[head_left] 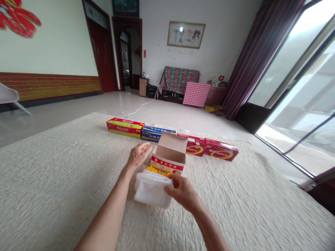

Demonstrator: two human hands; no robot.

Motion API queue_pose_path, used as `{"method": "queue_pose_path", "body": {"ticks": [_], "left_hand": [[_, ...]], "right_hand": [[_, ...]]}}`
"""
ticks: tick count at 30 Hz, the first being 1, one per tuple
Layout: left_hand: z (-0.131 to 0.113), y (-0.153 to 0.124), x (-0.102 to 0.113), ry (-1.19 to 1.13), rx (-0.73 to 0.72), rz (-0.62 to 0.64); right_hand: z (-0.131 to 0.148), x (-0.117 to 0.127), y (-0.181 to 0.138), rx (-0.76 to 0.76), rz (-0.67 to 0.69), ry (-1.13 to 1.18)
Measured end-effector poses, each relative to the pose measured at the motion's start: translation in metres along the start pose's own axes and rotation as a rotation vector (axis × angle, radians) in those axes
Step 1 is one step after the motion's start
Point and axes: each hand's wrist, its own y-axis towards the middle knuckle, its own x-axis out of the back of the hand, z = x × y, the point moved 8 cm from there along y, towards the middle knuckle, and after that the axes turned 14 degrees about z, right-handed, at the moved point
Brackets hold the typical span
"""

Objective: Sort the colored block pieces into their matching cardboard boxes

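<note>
My right hand pinches the right upper edge of a white, see-through plastic bag between thumb and fingers. Small yellow pieces show at the bag's far edge; their kind is hard to make out. Directly behind the bag stands a cardboard box with a red-and-white printed front. Its lid is up and its inside looks bare where it shows. My left hand is at the box's left side, fingers extended towards it and holding nothing. Whether its fingertips touch the box I cannot tell.
Behind the open box, a red and yellow-green box, a blue box and two dark red boxes form a row on the cream quilted mat. A white cable crosses the tiled floor beyond.
</note>
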Motion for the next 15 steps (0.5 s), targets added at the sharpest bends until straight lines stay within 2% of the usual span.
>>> {"method": "queue_pose_path", "body": {"ticks": [2, 4, 7, 9, 11, 15], "left_hand": [[-0.015, -0.005, 0.005, -0.07, -0.043, 0.075], [-0.033, -0.011, -0.001, -0.194, -0.081, 0.267], [-0.056, -0.024, -0.014, -0.249, -0.121, 0.547], [-0.064, -0.03, -0.021, -0.275, -0.127, 0.663], [-0.064, -0.032, -0.024, -0.293, -0.121, 0.693], [-0.059, -0.031, -0.022, -0.374, -0.118, 0.676]], "right_hand": [[0.013, 0.001, -0.001, 0.063, 0.073, 0.122], [0.027, 0.009, -0.002, 0.116, 0.106, 0.169], [0.046, 0.03, -0.005, 0.169, 0.083, 0.147], [0.054, 0.047, -0.006, 0.186, 0.038, 0.115], [0.058, 0.061, -0.006, 0.198, -0.018, 0.102], [0.058, 0.077, -0.003, 0.218, -0.133, 0.089]]}}
